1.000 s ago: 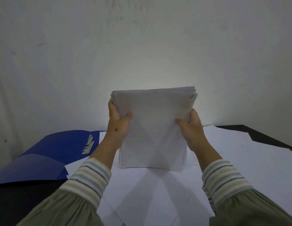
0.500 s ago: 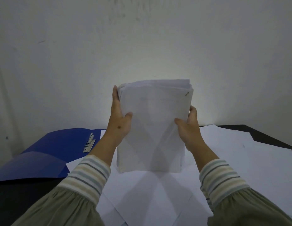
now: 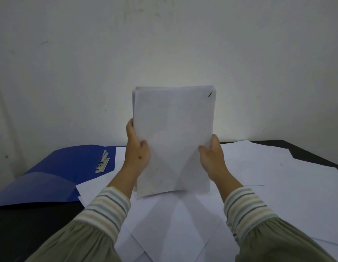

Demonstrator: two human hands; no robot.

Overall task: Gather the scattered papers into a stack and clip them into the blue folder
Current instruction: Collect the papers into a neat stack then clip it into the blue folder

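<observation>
In the head view, a stack of papers [image 3: 174, 140] was held upright on its short edge, its lower edge apparently just above or touching the loose sheets [image 3: 268, 167] spread over the dark table [image 3: 32, 224]; which of the two could not be told. The stack was gripped at its left side by the left hand [image 3: 137, 150], the thumb laid across the front sheet and the fingers hidden behind. The right side was gripped in the same way by the right hand [image 3: 211, 157], thumb in front, fingers out of sight behind the paper. A small dark mark was seen near the upper right corner of the front sheet. The top edges of the sheets looked nearly level, with a few offset at the upper left.

The blue folder [image 3: 56, 171] lay open on the left of the table, well apart from the stack, with its metal clip [image 3: 102, 163] exposed beside its right edge, where one loose sheet lay against it.

The step in hand was judged to be the squaring of the gathered stack by tapping it on the table. Several sheets were left ungathered below. For the next move, these would need to be added and the edges evened; then the stack would have to be carried left and slid under the clip, which must first be opened.
</observation>
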